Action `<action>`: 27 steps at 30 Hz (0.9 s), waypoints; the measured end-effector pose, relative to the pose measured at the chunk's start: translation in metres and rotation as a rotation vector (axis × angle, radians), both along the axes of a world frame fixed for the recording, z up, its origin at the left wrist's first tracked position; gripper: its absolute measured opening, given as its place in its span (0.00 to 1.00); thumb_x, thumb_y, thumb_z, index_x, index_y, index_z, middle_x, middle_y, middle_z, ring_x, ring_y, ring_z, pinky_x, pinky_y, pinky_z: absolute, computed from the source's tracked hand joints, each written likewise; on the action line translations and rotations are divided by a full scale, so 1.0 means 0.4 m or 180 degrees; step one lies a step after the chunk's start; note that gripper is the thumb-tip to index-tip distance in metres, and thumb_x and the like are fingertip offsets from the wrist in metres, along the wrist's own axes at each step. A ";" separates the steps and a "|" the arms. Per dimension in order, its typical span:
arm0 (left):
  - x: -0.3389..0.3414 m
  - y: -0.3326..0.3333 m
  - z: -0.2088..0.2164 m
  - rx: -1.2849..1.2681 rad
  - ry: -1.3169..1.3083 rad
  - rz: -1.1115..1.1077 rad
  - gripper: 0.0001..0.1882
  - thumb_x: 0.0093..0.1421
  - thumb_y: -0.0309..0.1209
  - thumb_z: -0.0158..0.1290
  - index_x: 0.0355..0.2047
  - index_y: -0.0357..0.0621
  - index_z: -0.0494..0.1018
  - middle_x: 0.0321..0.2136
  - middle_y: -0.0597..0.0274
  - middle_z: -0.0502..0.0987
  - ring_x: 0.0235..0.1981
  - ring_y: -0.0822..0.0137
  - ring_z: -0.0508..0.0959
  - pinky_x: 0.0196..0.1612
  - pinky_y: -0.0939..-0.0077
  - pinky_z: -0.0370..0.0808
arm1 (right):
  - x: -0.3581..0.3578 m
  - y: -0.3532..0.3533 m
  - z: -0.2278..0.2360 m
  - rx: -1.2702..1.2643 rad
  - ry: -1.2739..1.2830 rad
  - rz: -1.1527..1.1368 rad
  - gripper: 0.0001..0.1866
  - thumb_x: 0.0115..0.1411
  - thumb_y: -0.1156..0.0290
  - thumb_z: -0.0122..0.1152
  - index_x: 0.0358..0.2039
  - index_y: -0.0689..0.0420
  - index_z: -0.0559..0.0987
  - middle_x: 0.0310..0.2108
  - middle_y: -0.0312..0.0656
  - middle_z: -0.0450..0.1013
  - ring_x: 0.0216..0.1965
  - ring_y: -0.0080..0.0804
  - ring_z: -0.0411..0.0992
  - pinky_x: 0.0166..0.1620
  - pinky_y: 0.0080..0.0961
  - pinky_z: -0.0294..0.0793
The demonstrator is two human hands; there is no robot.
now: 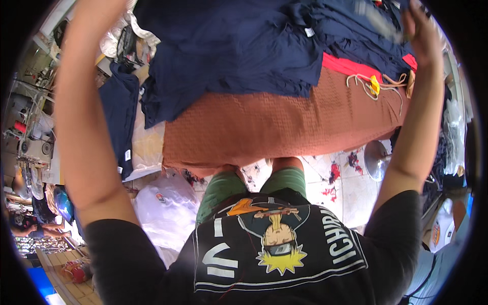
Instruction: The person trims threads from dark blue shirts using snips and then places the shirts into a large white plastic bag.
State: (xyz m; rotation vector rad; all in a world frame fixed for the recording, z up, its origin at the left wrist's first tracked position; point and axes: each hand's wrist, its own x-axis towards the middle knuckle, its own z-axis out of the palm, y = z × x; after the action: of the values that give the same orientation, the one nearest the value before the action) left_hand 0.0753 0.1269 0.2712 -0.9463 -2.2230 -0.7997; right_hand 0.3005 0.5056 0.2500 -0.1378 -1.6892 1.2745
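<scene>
Both my arms reach up and forward over a bed-like surface under a brown textured cover (244,127). A large dark navy garment (223,51) lies spread across it, with another navy garment (351,35) bunched at the far right, a small white label between them. My left hand (104,7) is cut off by the upper edge, so its fingers are hidden. At the far right my right hand (424,35) is raised, blurred and partly cut off, near a smeared pale strip (378,23). Whether it holds anything cannot be made out.
Red cloth (353,66) and beige cords (363,84) with a yellow piece lie at the right. More navy cloth (119,112) hangs at the left. A white plastic bag (168,208) and a round metal base (376,160) stand on the tiled floor among scraps. A sewing machine (35,147) is far left.
</scene>
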 end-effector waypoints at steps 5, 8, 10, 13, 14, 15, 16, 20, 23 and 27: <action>0.094 -0.039 -0.515 -0.0768 -0.1899 -0.0078 0.30 0.55 0.40 0.55 0.48 0.31 0.56 0.36 0.39 0.77 0.33 0.43 0.79 0.39 0.60 0.74 | 0.156 -0.020 -0.511 -0.0944 -0.1422 0.0246 0.10 0.58 0.66 0.60 0.40 0.50 0.73 0.12 0.24 0.56 0.11 0.12 0.50 0.17 0.15 0.45; 0.146 -0.109 -0.632 -0.1211 -0.2721 -0.0987 0.22 0.55 0.33 0.55 0.47 0.33 0.66 0.41 0.44 0.77 0.35 0.57 0.80 0.38 0.71 0.74 | 0.204 -0.008 -0.704 -0.1214 -0.2753 0.0609 0.10 0.60 0.71 0.57 0.42 0.55 0.75 0.14 0.25 0.60 0.12 0.11 0.53 0.17 0.13 0.49; 0.153 -0.120 -0.632 -0.1514 -0.3115 -0.1469 0.17 0.55 0.30 0.55 0.43 0.34 0.73 0.41 0.48 0.77 0.35 0.64 0.80 0.37 0.75 0.74 | 0.195 -0.065 -0.673 -0.0588 -0.3511 0.0610 0.11 0.61 0.69 0.56 0.43 0.56 0.77 0.15 0.24 0.59 0.13 0.10 0.53 0.18 0.12 0.50; 0.144 -0.108 -0.646 -0.0653 -0.2687 -0.1454 0.10 0.57 0.28 0.54 0.36 0.35 0.77 0.37 0.54 0.79 0.33 0.72 0.78 0.37 0.79 0.73 | 0.182 -0.060 -0.646 -0.0436 -0.3159 0.0042 0.11 0.62 0.69 0.55 0.43 0.57 0.78 0.15 0.23 0.59 0.14 0.09 0.53 0.18 0.11 0.50; 0.140 -0.088 -0.633 -0.0466 -0.2592 -0.1340 0.10 0.57 0.28 0.54 0.37 0.35 0.77 0.36 0.55 0.79 0.33 0.72 0.78 0.37 0.80 0.73 | 0.170 -0.067 -0.638 -0.0325 -0.3038 -0.0050 0.11 0.62 0.69 0.54 0.43 0.57 0.78 0.15 0.23 0.59 0.15 0.08 0.53 0.18 0.11 0.50; 0.144 -0.060 -0.615 -0.0536 -0.2552 -0.1005 0.09 0.58 0.27 0.53 0.37 0.37 0.78 0.35 0.58 0.79 0.34 0.73 0.78 0.38 0.81 0.72 | 0.148 -0.081 -0.631 -0.0209 -0.2891 -0.0111 0.11 0.62 0.69 0.54 0.42 0.58 0.78 0.15 0.23 0.59 0.15 0.08 0.52 0.19 0.11 0.50; 0.146 -0.029 -0.625 -0.0480 -0.2436 -0.1078 0.09 0.58 0.28 0.54 0.37 0.37 0.78 0.35 0.58 0.79 0.36 0.72 0.77 0.40 0.81 0.71 | 0.130 -0.090 -0.628 -0.0096 -0.2747 -0.0193 0.11 0.62 0.69 0.54 0.42 0.58 0.78 0.16 0.22 0.59 0.15 0.08 0.52 0.19 0.10 0.49; 0.168 0.089 -0.692 -0.0507 -0.1988 -0.1504 0.09 0.57 0.28 0.55 0.38 0.40 0.77 0.37 0.59 0.79 0.40 0.68 0.77 0.45 0.80 0.70 | 0.046 -0.174 -0.671 0.0807 -0.2354 0.0309 0.09 0.58 0.72 0.59 0.40 0.59 0.79 0.19 0.27 0.67 0.26 0.13 0.65 0.30 0.14 0.64; 0.179 0.122 -0.754 -0.0837 -0.1324 -0.1479 0.13 0.55 0.28 0.56 0.41 0.44 0.76 0.40 0.60 0.77 0.43 0.63 0.76 0.48 0.76 0.69 | -0.012 -0.276 -0.669 0.1046 -0.2611 0.0640 0.10 0.53 0.72 0.63 0.37 0.58 0.79 0.27 0.35 0.72 0.33 0.23 0.70 0.37 0.20 0.68; 0.167 0.105 -0.780 -0.1670 -0.0651 -0.0850 0.19 0.50 0.30 0.58 0.45 0.51 0.73 0.48 0.67 0.73 0.53 0.64 0.69 0.58 0.56 0.57 | -0.062 -0.363 -0.705 0.1716 -0.2682 0.0464 0.10 0.50 0.74 0.64 0.34 0.59 0.78 0.30 0.43 0.72 0.32 0.43 0.72 0.37 0.30 0.72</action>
State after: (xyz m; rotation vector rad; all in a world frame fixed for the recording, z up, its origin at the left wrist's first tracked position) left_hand 0.1421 0.1690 -0.0408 -1.4899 -2.5813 -0.4369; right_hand 0.2757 0.3603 -0.0319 -0.2521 -2.7524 0.8468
